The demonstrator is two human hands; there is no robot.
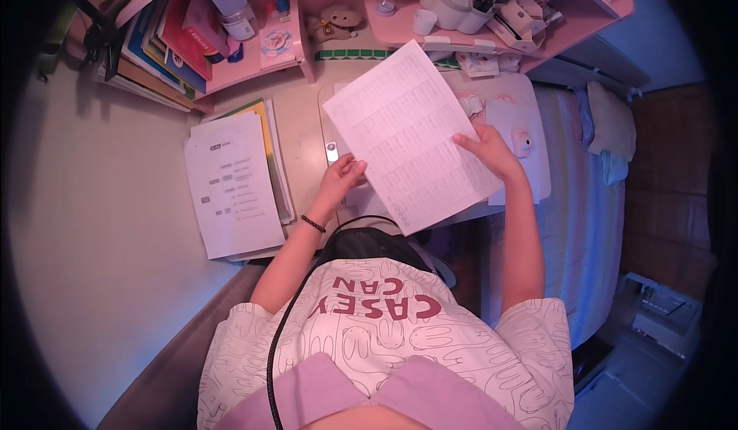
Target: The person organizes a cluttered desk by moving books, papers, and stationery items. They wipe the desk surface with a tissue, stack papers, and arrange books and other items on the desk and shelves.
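Note:
A sheet of printed paper (pixel 412 142), covered in rows of small text, is tilted above the desk (pixel 305 136). My right hand (pixel 487 150) grips its right edge, with the thumb on top of the page. At the left edge is my left hand (pixel 344 181), its fingers curled close to the paper; whether they pinch it is hard to tell. A dark bead bracelet (pixel 313 223) circles my left wrist. To the left lies a stack of papers (pixel 233 188), its top sheet printed with a branching diagram, over yellow and green folders or booklets.
Books (pixel 167 55) lean in the pink shelf (pixel 253 72) at the back left. A plush toy (pixel 340 22), white pen holder (pixel 458 3) and small cup (pixel 425 22) stand at the back. A pink toy camera (pixel 523 143) lies on paper at right, beside a striped bed (pixel 582 228). A black cable (pixel 275 338) crosses my body.

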